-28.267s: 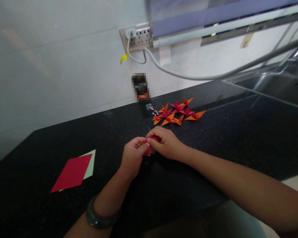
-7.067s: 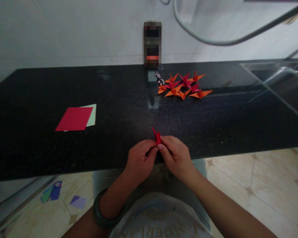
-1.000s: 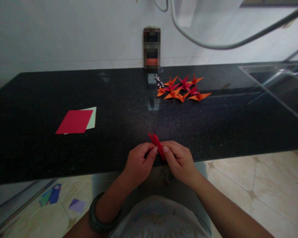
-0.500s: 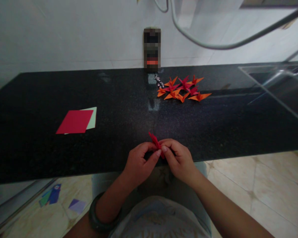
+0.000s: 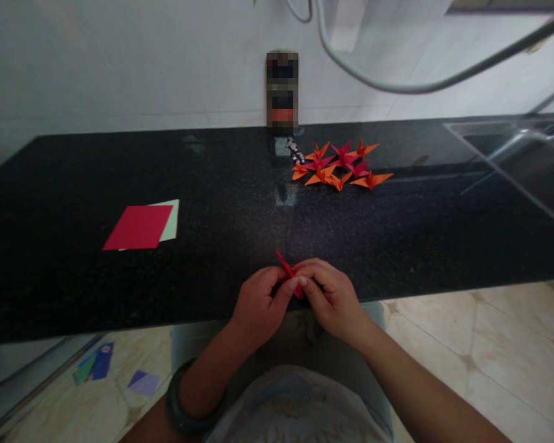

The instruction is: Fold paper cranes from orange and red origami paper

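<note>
Pinched between both hands at the counter's near edge is a small piece of folded red paper (image 5: 285, 266), its narrow point sticking up and away from me. My left hand (image 5: 262, 301) grips it from the left with thumb and forefinger. From the right, my right hand (image 5: 330, 295) closes on it too, the two thumbs meeting over the paper. Fingers cover most of its lower part. Farther back lie several folded orange and red paper cranes (image 5: 323, 175) in a cluster. A red square sheet (image 5: 138, 227) rests on a pale green sheet (image 5: 170, 229) at the left.
The black countertop (image 5: 221, 197) runs along a white wall. A phone-like object (image 5: 282, 92), blurred, leans upright there with a beaded strap (image 5: 295, 151). A sink (image 5: 526, 160) is at the right, and a grey hose (image 5: 397, 89) hangs above. Coloured papers (image 5: 143, 383) lie on the floor.
The folded red paper has turned a little and looks narrower, its tip slightly lower. Both hands keep their pinch and have shifted only slightly.
</note>
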The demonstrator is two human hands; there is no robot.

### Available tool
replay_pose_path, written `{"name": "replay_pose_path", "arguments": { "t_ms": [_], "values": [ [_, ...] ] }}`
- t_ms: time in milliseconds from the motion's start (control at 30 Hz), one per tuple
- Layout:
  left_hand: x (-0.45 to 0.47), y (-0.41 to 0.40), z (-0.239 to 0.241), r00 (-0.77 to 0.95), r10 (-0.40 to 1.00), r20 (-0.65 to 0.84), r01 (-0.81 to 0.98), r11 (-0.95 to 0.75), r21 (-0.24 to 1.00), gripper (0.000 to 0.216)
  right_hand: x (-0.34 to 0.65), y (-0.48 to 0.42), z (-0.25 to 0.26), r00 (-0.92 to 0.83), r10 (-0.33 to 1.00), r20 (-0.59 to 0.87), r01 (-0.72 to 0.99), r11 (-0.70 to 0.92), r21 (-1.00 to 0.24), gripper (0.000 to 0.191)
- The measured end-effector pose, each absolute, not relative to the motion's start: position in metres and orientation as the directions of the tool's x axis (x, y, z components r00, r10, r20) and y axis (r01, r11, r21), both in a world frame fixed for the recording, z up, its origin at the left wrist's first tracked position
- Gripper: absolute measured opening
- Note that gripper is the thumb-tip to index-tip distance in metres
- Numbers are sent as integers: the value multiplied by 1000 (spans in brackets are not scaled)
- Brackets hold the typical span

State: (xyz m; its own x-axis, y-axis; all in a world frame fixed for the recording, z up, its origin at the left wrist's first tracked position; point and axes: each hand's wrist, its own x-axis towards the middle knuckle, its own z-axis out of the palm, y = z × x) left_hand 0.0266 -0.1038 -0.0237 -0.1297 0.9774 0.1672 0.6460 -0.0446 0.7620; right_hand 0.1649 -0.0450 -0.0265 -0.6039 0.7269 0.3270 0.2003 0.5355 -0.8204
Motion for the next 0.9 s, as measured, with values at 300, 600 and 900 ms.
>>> {"name": "replay_pose_path", "arguments": {
  "t_ms": [300,600,900],
  "values": [
    [28,-103,-24,-104,974,200,682,-76,727,23,164,-46,-25,-594,738,320,232,538,-810,14],
    [29,-104,-24,-103,969,226,707,-88,702,24,162,-48,-27,-569,743,352,245,562,-790,12],
    [30,-106,-24,-183,956,228,706,-33,708,23,162,-51,-29,-525,755,393,265,584,-767,8]
  ]
}}
